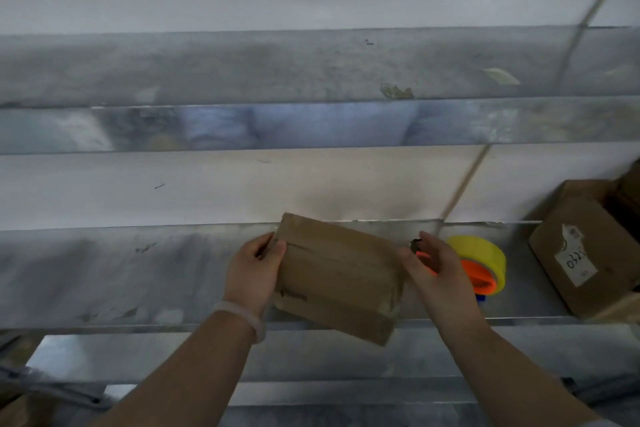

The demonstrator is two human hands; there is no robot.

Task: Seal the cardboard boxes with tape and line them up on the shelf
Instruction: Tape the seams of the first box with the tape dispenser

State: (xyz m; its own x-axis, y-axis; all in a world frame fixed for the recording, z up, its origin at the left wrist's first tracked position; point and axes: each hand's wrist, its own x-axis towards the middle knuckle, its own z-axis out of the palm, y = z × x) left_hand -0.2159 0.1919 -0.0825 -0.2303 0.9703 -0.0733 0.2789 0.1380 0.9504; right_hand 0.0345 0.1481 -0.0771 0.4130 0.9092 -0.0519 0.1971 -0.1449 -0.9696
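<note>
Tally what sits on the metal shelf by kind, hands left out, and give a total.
Cardboard boxes: 3 — the small box between the left hand and right hand, the labelled box at right, and one partly in view behind it.
Yellow tape rolls: 1 — tape roll on an orange-cored dispenser.
Total: 4

Left of the cardboard box [337, 274], the metal shelf [121, 274] lies bare all the way to the frame edge, open for a hand. Right of the box, a yellow tape roll [483, 262] stands close by, leaving only a narrow gap. Further right of the box, an open carton [585, 253] fills the shelf end. Above the box, an upper shelf [242, 128] limits headroom.
</note>
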